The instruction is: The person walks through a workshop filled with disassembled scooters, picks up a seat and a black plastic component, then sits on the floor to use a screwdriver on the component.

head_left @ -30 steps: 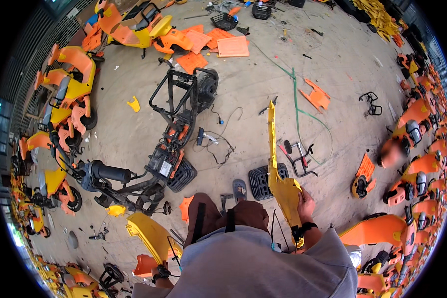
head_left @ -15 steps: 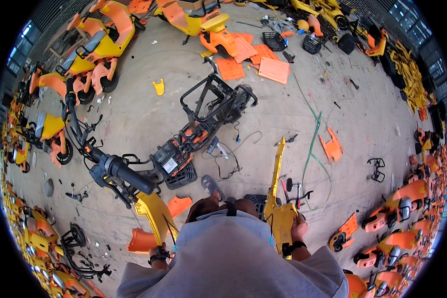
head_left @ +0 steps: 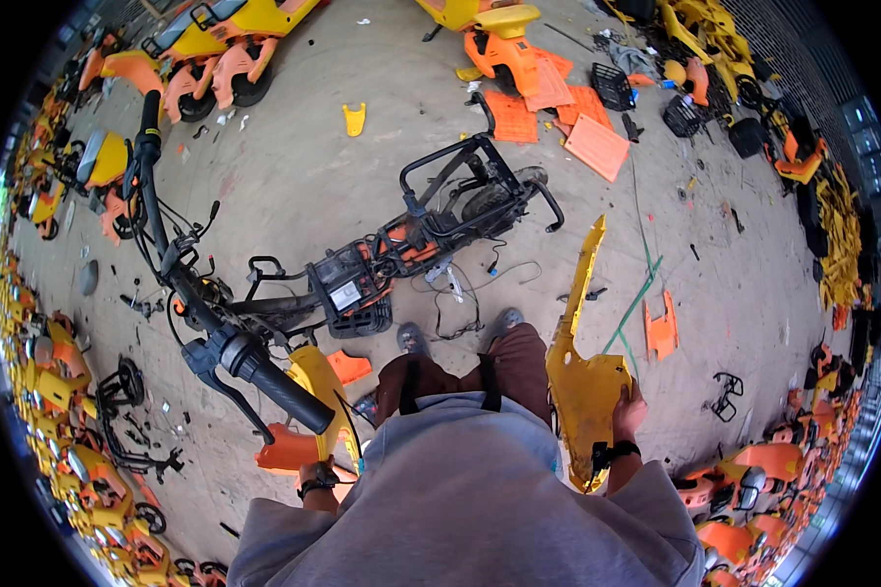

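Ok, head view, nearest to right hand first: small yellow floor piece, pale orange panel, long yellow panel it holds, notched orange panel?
From the right hand:
1. long yellow panel, held
2. notched orange panel, ahead, slightly right
3. pale orange panel, farther ahead
4. small yellow floor piece, far ahead-left

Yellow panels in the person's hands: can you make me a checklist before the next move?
1. Right hand gripping the right yellow panel: ok, at its right edge.
2. Left hand gripping the left yellow panel: cannot tell, mostly hidden.
3. Left yellow panel apart from the black handlebar grip: cannot tell, they overlap in view.
4. Floor free of loose parts: not ok, an orange piece lies near the legs.
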Available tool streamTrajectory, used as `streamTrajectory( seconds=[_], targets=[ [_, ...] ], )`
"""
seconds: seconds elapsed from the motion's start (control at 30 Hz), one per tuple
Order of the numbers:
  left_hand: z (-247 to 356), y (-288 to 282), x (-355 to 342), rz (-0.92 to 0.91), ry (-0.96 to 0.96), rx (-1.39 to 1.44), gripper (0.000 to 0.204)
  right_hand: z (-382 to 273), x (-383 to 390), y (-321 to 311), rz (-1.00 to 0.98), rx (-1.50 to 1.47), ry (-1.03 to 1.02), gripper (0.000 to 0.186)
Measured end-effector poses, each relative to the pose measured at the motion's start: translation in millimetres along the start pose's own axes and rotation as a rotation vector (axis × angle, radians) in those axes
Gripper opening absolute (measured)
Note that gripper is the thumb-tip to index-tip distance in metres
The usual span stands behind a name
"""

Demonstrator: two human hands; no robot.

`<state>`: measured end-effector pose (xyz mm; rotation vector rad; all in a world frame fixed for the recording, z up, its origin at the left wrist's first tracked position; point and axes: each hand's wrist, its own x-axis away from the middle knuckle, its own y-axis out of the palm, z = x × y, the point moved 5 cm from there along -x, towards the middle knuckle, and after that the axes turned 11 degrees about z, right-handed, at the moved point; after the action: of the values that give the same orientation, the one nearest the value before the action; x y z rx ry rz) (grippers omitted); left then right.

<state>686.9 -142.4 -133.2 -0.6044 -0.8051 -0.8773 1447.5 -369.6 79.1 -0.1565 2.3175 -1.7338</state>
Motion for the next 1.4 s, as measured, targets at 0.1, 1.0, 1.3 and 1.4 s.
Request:
streamTrajectory(
  seconds=[0.1, 1.0, 1.3, 1.4],
  targets=[
    [-9.1, 14.7, 44.6, 0.075, -0.028, 0.178, 0.037, 11.2, -56.0, 31.6, -0.020, 0.066, -0.070, 0.032],
    [-256.1, 93.8, 273.0, 0.462, 0.289, -0.342, 0.038, 31.8, -367.8, 143.7, -0.239, 0.001, -0.299, 0.030],
    [-278.6, 105.2, 293.2, 0.287, -0.130, 0.704, 0.039, 27.3, -385.0, 181.5, -0.307, 0.102, -0.426, 0.021],
    [-259.5, 99.6, 303.7, 0.213, -0.181, 0.519, 0.039, 38.6, -378.2, 204.2, -0.372, 0.249, -0.452, 0.020]
  ],
)
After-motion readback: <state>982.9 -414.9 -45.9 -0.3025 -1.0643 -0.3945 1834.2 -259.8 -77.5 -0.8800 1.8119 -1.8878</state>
